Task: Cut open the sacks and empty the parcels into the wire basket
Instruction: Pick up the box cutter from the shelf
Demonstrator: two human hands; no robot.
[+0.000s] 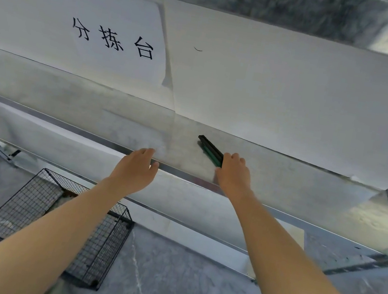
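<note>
Where the right hand [233, 173] makes its grip, just right of the frame's centre, the fingers curl down over the near end of a black-and-green box cutter [209, 146]. The tool lies flat on the grey metal counter [284, 176], with its far end pointing toward the upper left. To its left, the left hand [137, 168] rests on the counter's front edge with fingers straight and nothing held. Further up, a white paper sheet with black handwritten characters [113, 37] covers the counter's back. In the lower left, a black wire basket [26, 204] stands on the marbled grey floor [178, 284], partly hidden by the left forearm. No parcels are plain to see in it. No sack is in view, so the task looks barely begun: the blade is only being taken up, and all cutting and emptying remain.
</note>
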